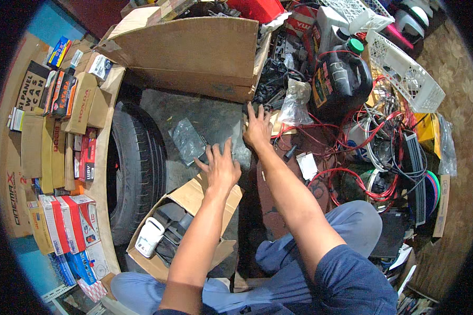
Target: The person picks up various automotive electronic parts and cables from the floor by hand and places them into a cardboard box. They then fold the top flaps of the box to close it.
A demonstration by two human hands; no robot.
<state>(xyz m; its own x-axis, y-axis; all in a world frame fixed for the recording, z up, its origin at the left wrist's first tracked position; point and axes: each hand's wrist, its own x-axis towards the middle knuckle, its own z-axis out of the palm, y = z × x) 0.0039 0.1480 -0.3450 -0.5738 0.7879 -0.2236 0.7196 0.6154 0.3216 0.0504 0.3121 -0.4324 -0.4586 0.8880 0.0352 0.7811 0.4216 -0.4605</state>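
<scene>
My left hand point(222, 168) is over a dark grey board point(224, 112), fingers spread and nothing held. Left of its fingertips lies a clear plastic bag point(187, 141). Below the wrist stands an open cardboard box point(191, 193) holding a white plastic device point(149, 237) and black items; my forearm hides part of it. My right hand point(257, 128) rests at the board's right edge, fingers apart and holding nothing visible. Its fingertips are close to the lower corner of a large cardboard carton point(189, 55). Whether they press on the edge I cannot tell.
A tire point(140, 169) stands at left beside a wooden shelf point(112, 157) stacked with small part boxes point(65, 94). To the right are a black oil jug point(339, 78), a crumpled plastic bag point(297, 102), tangled red cables point(358, 185) and a white plastic basket point(408, 73).
</scene>
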